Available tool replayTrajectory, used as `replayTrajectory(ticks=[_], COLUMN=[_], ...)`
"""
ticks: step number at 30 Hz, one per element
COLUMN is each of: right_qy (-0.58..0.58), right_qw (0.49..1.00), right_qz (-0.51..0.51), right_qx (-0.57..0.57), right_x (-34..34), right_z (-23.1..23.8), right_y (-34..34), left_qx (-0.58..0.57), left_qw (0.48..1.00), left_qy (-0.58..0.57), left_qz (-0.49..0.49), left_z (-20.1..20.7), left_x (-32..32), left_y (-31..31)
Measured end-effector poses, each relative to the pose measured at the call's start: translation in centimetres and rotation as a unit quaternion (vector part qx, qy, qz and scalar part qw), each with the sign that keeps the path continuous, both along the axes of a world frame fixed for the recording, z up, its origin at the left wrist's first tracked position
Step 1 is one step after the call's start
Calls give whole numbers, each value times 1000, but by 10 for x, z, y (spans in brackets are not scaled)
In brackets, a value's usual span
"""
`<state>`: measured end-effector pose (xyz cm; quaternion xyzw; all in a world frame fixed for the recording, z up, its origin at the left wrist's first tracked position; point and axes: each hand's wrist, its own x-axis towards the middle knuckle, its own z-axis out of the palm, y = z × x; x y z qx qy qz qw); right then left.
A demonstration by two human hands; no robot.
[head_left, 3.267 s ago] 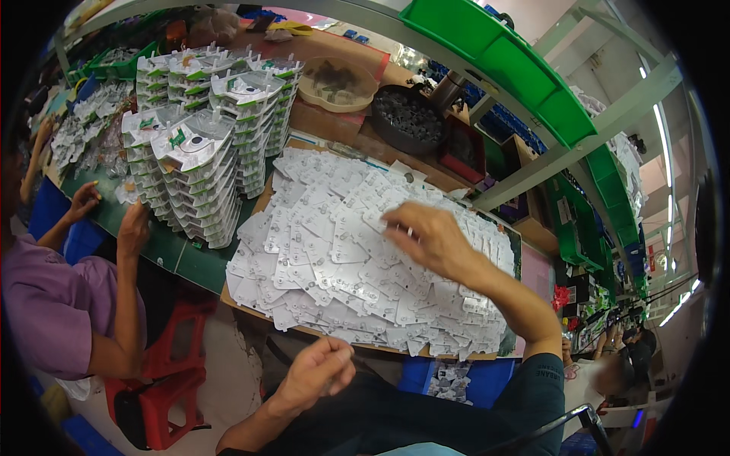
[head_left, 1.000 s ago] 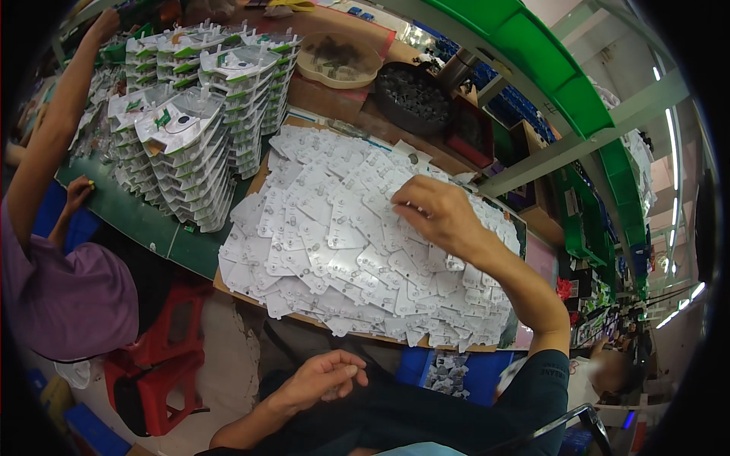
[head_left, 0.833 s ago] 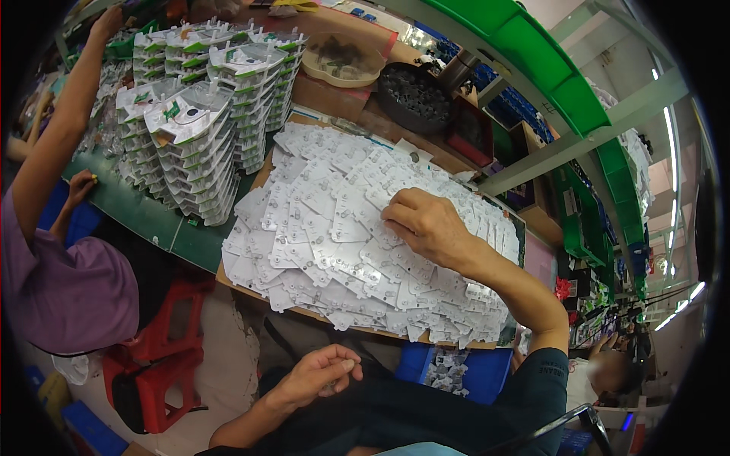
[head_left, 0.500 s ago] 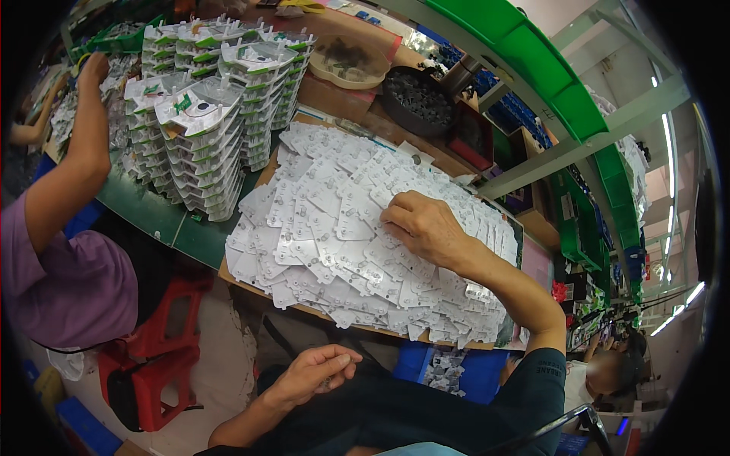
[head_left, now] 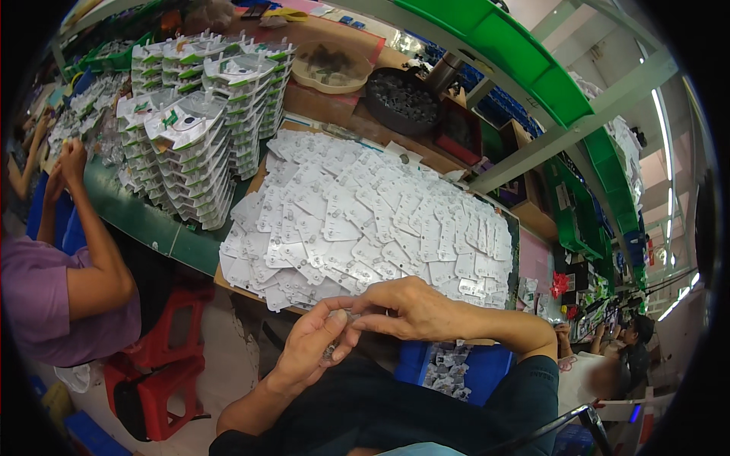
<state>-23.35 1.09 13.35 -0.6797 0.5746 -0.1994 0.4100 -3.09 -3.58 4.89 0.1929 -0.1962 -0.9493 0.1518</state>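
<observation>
My left hand [head_left: 310, 346] is half curled in front of my lap, with small greyish pieces [head_left: 330, 351] in its palm, too small to name. Against its fingertips presses my right hand [head_left: 411, 310], thumb and fingers pinched together; whatever lies between them is hidden. Just beyond both hands, overlapping flat white plastic plates [head_left: 357, 220] cover a board [head_left: 225, 278]. Many of these plates carry small clear or grey fittings.
Tall stacks of white and green housings [head_left: 190, 144] stand at the left. Behind the plates are a cream tray [head_left: 331, 74] and a black bowl of dark parts [head_left: 401, 102]. A purple-sleeved co-worker [head_left: 46, 296] sits left, near red stools [head_left: 160, 395]. A blue bin [head_left: 487, 376] is below the table edge.
My right hand has come back from the white plates to meet my left hand, which has risen slightly. The co-worker's raised arm has come down, and the view has shifted a little.
</observation>
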Motion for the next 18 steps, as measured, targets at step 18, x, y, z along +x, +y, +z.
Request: replayTrajectory(ticks=[18], right_qy=[23], right_qw=[989], right_qz=[-107], right_qx=[-100], right_x=[-67], right_z=[8], right_y=[-21], left_qx=[27], left_qw=[998], left_qy=[-49], left_qz=[-27], left_z=[0], left_x=[-7], left_y=[5])
